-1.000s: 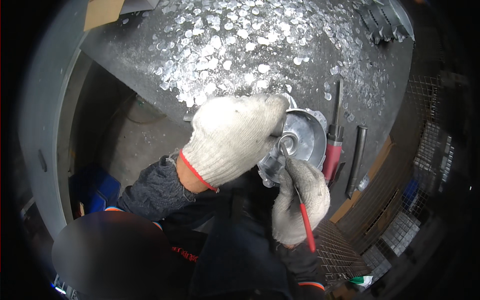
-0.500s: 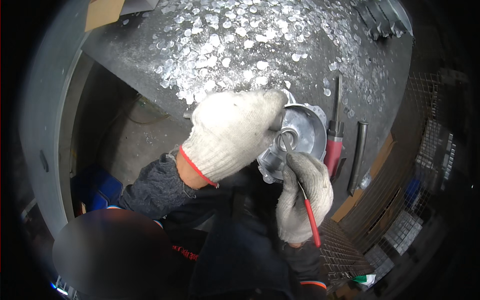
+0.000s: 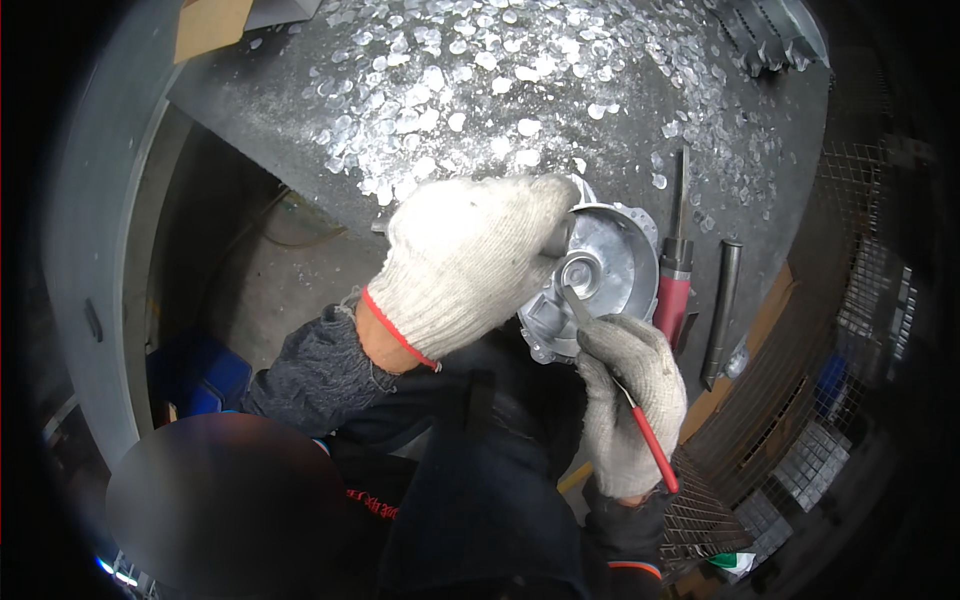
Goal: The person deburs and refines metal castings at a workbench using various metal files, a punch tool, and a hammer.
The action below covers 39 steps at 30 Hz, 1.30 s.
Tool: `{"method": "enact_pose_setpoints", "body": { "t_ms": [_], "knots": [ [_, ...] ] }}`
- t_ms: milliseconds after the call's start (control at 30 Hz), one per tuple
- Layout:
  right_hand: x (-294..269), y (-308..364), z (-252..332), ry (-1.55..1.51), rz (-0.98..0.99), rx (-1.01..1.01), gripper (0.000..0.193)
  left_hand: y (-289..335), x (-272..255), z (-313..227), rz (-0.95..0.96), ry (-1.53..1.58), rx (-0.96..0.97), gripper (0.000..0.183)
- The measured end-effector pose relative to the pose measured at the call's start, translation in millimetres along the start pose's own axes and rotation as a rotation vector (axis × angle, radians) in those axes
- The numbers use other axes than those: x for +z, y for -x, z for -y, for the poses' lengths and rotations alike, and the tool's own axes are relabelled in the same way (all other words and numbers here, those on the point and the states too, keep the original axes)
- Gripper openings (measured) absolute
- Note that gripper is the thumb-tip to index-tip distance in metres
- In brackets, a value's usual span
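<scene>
Gripping the metal housing (image 3: 632, 248) from the left, the left hand (image 3: 475, 262) apparently steadies it (fingertips hidden). Right hand (image 3: 652, 382) fingers clasp a red-handled tool (image 3: 650, 438), tip at the central ring (image 3: 584, 272).

Your knitted gloves (image 3: 470, 262) are off-white, with a red hem (image 3: 388, 328) at the left one's eight o'clock; your sleeves (image 3: 318, 368) are dark.

Head-worn fisheye view (wide, near), downward over left hand (image 3: 470, 258) and right hand (image 3: 648, 372)
</scene>
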State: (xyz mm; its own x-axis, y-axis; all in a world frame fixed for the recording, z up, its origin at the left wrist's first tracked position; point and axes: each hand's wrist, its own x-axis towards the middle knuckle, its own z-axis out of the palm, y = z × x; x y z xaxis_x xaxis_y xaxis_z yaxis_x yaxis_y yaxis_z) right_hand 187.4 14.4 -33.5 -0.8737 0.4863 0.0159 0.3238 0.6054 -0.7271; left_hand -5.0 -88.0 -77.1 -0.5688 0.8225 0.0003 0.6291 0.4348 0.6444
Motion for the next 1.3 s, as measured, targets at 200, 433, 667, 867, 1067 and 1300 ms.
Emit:
{"method": "enact_pose_setpoints", "body": {
  "t_ms": [200, 433, 667, 867, 1067, 1300],
  "knots": [
    [-14, 2, -7, -0.023, 0.036, -0.007, 0.023, 1, -2, -2, 0.052, -0.001, -0.043, 0.041],
    [-29, 2, -11, -0.079, 0.075, 0.053, 0.029, -2, -4, -5, 0.039, 0.010, -0.063, 0.040],
    [-22, -17, -16, -0.136, -0.032, 0.078, 0.027, -2, -5, -6, 0.068, 0.000, -0.066, 0.041],
    [-16, -28, -28, -0.122, 0.017, -0.013, 0.025, -1, -3, -1, 0.030, -0.015, -0.021, 0.040],
    [-15, -23, -24, -0.071, -0.010, 0.023, 0.021, 0, 0, 0, 0.028, -0.022, -0.018, 0.039],
    [-7, -8, -21, -0.220, -0.116, 0.238, 0.023, 0, -1, 0, 0.016, -0.011, -0.006, 0.040]
  ]
}}
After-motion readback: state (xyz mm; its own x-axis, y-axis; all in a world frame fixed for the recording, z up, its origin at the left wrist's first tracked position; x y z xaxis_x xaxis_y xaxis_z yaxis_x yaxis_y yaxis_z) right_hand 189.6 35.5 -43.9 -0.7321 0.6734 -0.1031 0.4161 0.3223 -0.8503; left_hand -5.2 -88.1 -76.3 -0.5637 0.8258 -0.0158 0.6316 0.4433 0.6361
